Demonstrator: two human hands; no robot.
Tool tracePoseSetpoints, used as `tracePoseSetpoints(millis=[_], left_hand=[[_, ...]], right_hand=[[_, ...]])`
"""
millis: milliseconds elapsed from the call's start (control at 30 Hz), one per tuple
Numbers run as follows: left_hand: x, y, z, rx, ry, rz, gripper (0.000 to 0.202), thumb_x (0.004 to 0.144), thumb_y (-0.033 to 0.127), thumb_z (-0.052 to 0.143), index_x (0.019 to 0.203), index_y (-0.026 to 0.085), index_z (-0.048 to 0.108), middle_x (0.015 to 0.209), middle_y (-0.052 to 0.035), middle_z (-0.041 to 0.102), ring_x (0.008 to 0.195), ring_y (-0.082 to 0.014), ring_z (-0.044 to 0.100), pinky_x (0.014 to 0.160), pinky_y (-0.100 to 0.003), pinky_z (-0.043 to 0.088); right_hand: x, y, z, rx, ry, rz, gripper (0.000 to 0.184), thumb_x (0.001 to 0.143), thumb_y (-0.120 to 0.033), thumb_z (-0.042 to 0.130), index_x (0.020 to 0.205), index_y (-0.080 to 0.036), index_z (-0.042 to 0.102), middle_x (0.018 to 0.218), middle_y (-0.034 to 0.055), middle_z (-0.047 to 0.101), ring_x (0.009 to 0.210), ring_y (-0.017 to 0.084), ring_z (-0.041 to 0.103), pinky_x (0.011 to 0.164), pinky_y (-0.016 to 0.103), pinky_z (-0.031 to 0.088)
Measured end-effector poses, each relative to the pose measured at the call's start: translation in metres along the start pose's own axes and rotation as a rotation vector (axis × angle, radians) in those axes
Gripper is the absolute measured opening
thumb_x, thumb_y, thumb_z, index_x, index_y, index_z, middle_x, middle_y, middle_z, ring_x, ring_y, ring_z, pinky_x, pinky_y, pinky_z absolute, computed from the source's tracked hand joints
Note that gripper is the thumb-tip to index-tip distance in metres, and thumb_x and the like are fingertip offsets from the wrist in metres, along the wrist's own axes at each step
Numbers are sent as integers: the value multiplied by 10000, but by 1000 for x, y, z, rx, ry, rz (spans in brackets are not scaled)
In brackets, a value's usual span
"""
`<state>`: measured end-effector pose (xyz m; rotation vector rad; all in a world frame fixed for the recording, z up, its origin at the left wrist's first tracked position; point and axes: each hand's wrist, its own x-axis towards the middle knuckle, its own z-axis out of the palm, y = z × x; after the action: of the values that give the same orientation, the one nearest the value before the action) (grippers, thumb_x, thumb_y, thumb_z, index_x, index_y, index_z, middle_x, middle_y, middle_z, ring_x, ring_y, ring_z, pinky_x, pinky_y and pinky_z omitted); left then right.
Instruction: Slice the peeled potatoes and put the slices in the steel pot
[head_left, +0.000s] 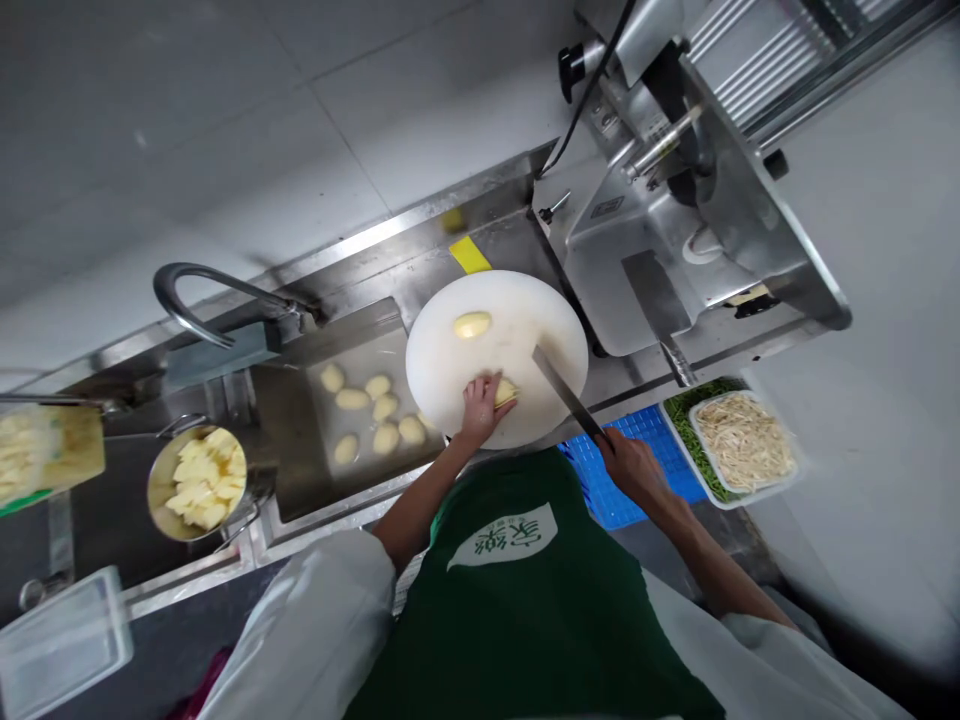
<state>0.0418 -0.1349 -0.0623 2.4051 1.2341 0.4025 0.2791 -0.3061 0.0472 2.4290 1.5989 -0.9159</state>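
A round white cutting board [439,375] bridges the counter beside the sink. On it my left hand [482,410] grips a peeled potato [505,392] near the board's front edge. My right hand [630,462] is wrapped around the handle of a knife [564,388], whose long blade slants over the board's right side. The blade is apart from the potato. Another peeled potato [472,324] lies toward the back of the board.
Several peeled potatoes sit in the water-filled sink [300,470]. A metal pot [159,490] of cut pieces stands left, near a faucet [217,275]. At right are a slicing machine [607,270] with a cleaver [654,295] on it, a blue basket [626,450] and a shreds container [742,440].
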Motion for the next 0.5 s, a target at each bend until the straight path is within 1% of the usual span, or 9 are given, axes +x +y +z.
tracePoseSetpoints(millis=[67, 100, 133, 200, 233, 267, 300, 367, 500], left_hand=[[-7, 9, -1, -71, 100, -62, 745, 821, 582, 578, 1415, 203, 335, 1239, -156, 454, 1157, -298, 422, 967, -446, 356], [-11, 11, -2, -113, 174, -94, 730, 832, 563, 576, 1413, 199, 324, 1261, -158, 438, 1183, -293, 408, 987, -446, 347], [-15, 11, -5, -152, 269, -130, 671, 860, 527, 555, 1397, 190, 334, 1263, -159, 432, 1197, -284, 402, 1000, -442, 342], [-24, 8, -7, -205, 476, -206, 462, 924, 422, 481, 1304, 168, 412, 1190, -153, 466, 1166, -256, 427, 993, -431, 352], [-28, 6, -7, -216, 550, -227, 356, 943, 373, 450, 1230, 162, 460, 1124, -142, 491, 1130, -245, 448, 977, -428, 361], [-31, 4, -6, -218, 590, -228, 272, 951, 334, 432, 1150, 161, 498, 1055, -126, 511, 1092, -236, 465, 961, -427, 369], [-32, 3, -5, -213, 597, -213, 213, 952, 308, 428, 1079, 163, 521, 999, -111, 522, 1063, -230, 476, 947, -427, 374], [-31, 3, 0, -200, 546, -168, 156, 949, 272, 431, 994, 168, 538, 956, -95, 533, 1037, -224, 485, 930, -424, 380], [-22, 6, 5, -191, 404, -104, 151, 953, 240, 413, 963, 171, 548, 996, -94, 539, 1003, -210, 482, 898, -392, 409]], right_hand=[[3, -13, 4, -34, -21, -56, 325, 983, -365, 286, 970, -181, 555, 773, 63, 680, 653, 159, 602, 560, 277, 205], [4, -18, 6, -48, -23, -83, 334, 988, -364, 269, 974, -181, 549, 773, 61, 678, 648, 157, 599, 557, 279, 199], [4, -23, 8, -62, -25, -109, 339, 992, -360, 256, 981, -181, 543, 771, 60, 675, 642, 156, 596, 554, 281, 192], [4, -34, 12, -96, -41, -159, 336, 996, -352, 246, 991, -177, 533, 760, 56, 669, 633, 155, 595, 548, 289, 179], [5, -40, 14, -115, -51, -184, 331, 997, -349, 246, 993, -176, 529, 755, 54, 666, 634, 156, 597, 546, 293, 174], [6, -45, 15, -131, -60, -209, 325, 997, -345, 247, 993, -177, 524, 753, 52, 665, 638, 158, 601, 545, 296, 171], [7, -50, 16, -144, -68, -233, 318, 997, -342, 247, 990, -178, 519, 755, 49, 665, 644, 160, 606, 544, 298, 170], [8, -58, 16, -159, -84, -264, 313, 999, -341, 242, 980, -180, 509, 765, 46, 668, 656, 165, 614, 543, 299, 174], [7, -67, 13, -211, -125, -257, 332, 1004, -332, 201, 1006, -171, 491, 777, 60, 664, 667, 171, 621, 547, 290, 207]])
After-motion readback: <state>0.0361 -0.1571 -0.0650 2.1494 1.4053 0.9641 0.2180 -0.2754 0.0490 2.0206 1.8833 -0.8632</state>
